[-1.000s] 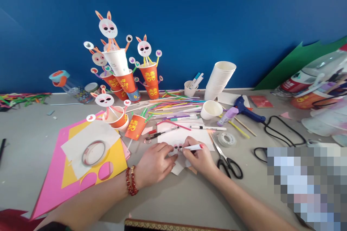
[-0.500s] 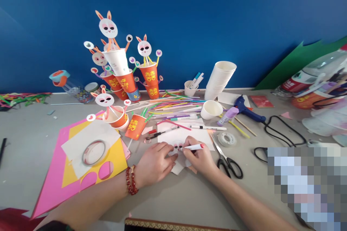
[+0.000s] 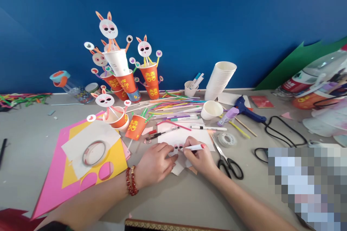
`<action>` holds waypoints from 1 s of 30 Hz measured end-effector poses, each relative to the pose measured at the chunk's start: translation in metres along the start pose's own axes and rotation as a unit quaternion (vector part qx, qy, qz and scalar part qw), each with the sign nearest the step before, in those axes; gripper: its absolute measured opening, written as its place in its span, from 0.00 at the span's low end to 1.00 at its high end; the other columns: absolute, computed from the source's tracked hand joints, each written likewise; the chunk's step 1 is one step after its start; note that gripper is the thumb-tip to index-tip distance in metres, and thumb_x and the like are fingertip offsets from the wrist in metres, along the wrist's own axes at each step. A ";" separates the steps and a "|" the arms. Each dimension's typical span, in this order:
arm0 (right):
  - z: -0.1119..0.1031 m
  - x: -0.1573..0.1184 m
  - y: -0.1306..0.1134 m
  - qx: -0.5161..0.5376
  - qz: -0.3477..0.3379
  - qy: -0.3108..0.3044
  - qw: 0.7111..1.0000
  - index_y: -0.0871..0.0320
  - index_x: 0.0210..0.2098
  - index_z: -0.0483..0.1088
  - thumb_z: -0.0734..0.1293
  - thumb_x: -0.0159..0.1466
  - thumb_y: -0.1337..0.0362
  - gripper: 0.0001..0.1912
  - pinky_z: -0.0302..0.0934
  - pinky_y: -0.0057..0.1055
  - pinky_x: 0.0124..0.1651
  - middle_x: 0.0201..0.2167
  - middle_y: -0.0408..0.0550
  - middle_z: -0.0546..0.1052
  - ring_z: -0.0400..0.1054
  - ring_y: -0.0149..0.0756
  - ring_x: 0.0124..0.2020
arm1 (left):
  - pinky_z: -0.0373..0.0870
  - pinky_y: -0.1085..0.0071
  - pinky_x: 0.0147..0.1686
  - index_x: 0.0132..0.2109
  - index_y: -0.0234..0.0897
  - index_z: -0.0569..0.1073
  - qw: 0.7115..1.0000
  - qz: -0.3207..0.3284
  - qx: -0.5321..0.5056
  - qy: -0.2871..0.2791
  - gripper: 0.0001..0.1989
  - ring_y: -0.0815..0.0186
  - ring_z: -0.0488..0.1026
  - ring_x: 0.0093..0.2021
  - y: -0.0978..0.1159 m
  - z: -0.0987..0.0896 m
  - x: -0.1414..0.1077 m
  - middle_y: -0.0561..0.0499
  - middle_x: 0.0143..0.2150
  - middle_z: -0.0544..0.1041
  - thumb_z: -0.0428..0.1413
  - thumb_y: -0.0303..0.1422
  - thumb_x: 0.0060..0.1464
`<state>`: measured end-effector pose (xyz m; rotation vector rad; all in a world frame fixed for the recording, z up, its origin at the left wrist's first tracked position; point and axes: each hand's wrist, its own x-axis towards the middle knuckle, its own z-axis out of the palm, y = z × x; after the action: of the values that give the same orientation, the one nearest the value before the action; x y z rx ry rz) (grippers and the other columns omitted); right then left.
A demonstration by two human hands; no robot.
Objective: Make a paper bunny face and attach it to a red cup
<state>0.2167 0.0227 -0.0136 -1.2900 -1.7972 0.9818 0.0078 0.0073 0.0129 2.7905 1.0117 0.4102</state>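
My right hand (image 3: 199, 157) is closed round a white marker (image 3: 195, 147) with a red end, its tip down on a small white paper face (image 3: 178, 150) with two dark eyes and pink above them. My left hand (image 3: 155, 162), a red bead bracelet (image 3: 131, 180) at its wrist, rests palm down with slightly bent, parted fingers. Those fingertips press on the left edge of the face, partly covering it. Beneath lies a white sheet (image 3: 173, 135). Black-handled scissors (image 3: 230, 168) lie right of my right hand.
Rabbit-faced paper cups (image 3: 116, 63) stand at the back left. Pink and yellow sheets (image 3: 54, 173) with a tape roll (image 3: 94, 152) lie left. Pipe cleaners (image 3: 176, 104), a cup stack (image 3: 220, 79), a purple glue stick (image 3: 228, 116), a clear tape roll (image 3: 227, 139) and a blue glue gun (image 3: 248, 110) are behind and right.
Both hands keep almost the same place. The marker tip stays on the paper face, with hardly any visible movement.
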 end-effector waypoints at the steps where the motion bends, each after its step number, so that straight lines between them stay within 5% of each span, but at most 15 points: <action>1: 0.000 0.000 0.000 -0.005 -0.001 -0.002 1.000 0.55 0.26 0.60 0.60 0.59 0.67 0.06 0.48 0.26 0.25 0.19 0.37 0.64 0.56 0.30 0.21 | 0.72 0.60 0.44 0.50 0.38 0.74 1.000 0.000 -0.001 0.000 0.12 0.56 0.70 0.46 0.000 0.000 0.000 0.43 0.48 0.72 0.51 0.33 0.62; 30: 0.000 -0.001 0.000 0.005 -0.001 0.002 1.000 0.55 0.26 0.60 0.60 0.60 0.66 0.07 0.48 0.26 0.24 0.19 0.37 0.64 0.56 0.30 0.20 | 0.72 0.60 0.43 0.50 0.38 0.74 1.000 0.001 0.001 0.000 0.12 0.56 0.70 0.46 0.000 0.000 0.000 0.43 0.48 0.72 0.51 0.32 0.61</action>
<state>0.2166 0.0221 -0.0143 -1.2831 -1.7885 0.9848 0.0077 0.0075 0.0128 2.7945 1.0088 0.4089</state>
